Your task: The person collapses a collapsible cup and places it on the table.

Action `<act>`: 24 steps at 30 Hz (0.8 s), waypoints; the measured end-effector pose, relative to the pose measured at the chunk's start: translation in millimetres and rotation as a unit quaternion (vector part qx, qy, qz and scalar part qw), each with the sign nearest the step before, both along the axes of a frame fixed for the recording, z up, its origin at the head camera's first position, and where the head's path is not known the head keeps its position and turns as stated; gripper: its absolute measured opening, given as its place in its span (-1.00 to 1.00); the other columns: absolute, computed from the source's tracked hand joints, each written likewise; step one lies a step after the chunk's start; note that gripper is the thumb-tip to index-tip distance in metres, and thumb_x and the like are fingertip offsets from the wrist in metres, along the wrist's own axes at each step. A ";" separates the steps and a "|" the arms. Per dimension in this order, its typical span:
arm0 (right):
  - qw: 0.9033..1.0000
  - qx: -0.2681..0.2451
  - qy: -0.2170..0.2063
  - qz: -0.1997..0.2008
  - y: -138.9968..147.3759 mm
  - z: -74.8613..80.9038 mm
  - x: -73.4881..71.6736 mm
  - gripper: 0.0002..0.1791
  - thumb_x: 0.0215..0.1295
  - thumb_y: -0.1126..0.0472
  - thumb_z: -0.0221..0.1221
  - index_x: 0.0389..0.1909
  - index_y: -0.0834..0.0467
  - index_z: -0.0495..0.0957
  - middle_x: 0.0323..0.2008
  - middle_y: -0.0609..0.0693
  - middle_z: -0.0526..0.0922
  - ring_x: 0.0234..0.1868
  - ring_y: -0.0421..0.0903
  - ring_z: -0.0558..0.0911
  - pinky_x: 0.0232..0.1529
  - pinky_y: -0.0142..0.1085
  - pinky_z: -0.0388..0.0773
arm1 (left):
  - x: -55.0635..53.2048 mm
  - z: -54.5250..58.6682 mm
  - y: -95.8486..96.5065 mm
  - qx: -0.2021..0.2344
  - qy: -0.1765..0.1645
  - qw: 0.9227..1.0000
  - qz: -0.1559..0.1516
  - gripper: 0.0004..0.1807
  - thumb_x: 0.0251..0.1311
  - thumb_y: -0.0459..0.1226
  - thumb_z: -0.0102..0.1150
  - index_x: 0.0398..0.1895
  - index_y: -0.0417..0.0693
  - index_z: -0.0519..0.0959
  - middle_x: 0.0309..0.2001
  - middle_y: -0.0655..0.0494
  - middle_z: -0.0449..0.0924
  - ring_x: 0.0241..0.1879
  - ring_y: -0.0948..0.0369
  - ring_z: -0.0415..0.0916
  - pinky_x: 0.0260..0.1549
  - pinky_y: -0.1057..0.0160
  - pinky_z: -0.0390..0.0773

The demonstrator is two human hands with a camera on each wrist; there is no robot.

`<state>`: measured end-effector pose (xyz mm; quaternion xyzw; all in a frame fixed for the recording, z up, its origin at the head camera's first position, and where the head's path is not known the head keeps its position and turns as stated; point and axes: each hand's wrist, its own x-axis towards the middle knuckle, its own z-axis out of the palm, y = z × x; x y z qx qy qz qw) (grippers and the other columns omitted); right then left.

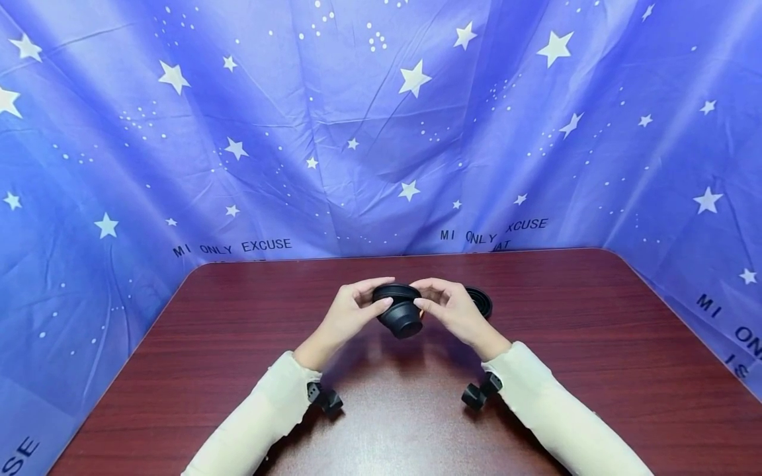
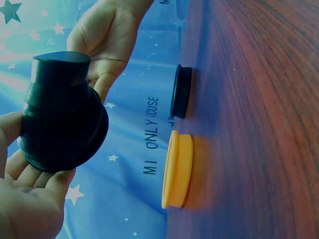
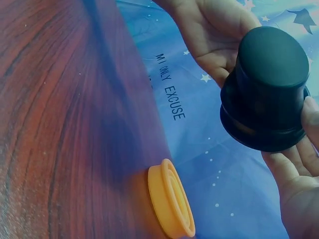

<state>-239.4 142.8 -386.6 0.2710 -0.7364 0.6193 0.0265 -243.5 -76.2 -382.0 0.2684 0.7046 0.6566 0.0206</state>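
A black collapsible cup (image 1: 400, 320), partly extended and tapering in steps, is held above the table with its narrow base towards me. My left hand (image 1: 350, 309) grips its wide rim from the left, thumb on the near side and fingers behind. From the right, my right hand (image 1: 451, 308) pinches the same rim in a like manner. Both wrist views show the cup's smooth round base and stepped wall; its inside is hidden. Below and beyond it, an orange flattened round cup (image 2: 178, 169) and a black flattened one (image 2: 182, 92) rest on the table.
The dark red wooden table (image 1: 238, 344) ends at a blue star-patterned curtain (image 1: 333, 132) behind it. In the head view, the flattened black cup sits just behind my right hand, and the orange one is almost wholly hidden.
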 end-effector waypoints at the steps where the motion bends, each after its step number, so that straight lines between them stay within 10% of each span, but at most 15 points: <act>1: 1.000 0.002 0.001 0.000 0.5 0.1 -0.1 -0.74 0.25 0.38 0.16 -0.04 0.36 0.53 -0.21 0.21 0.65 -0.34 -0.20 0.61 -0.32 -0.33 0.57 | -0.4 -0.5 0.1 -0.003 0.000 1.000 0.005 -0.58 0.18 -0.44 0.18 0.14 -0.29 0.49 0.00 -0.23 0.58 -0.19 0.30 0.59 -0.20 0.37 0.57; 17: 0.997 0.079 -0.007 0.008 -2.1 -1.7 1.0 -0.76 0.29 0.29 0.17 -0.06 0.27 0.59 -0.18 0.13 0.67 -0.27 -0.20 0.62 -0.25 -0.31 0.58 | 17.2 20.0 4.2 -0.078 -0.018 0.997 0.018 -0.56 0.08 -0.45 0.28 0.07 -0.37 0.52 -0.05 -0.21 0.61 -0.14 0.22 0.59 -0.21 0.41 0.55; 24: 0.997 0.066 -0.021 0.017 0.0 -0.2 0.7 -0.78 0.27 0.33 0.17 -0.09 0.31 0.58 -0.27 0.13 0.67 -0.33 -0.20 0.60 -0.28 -0.22 0.58 | 10.5 10.6 2.8 -0.057 -0.016 0.998 -0.003 -0.57 0.10 -0.46 0.26 0.09 -0.34 0.52 0.00 -0.20 0.59 -0.13 0.27 0.59 -0.16 0.38 0.55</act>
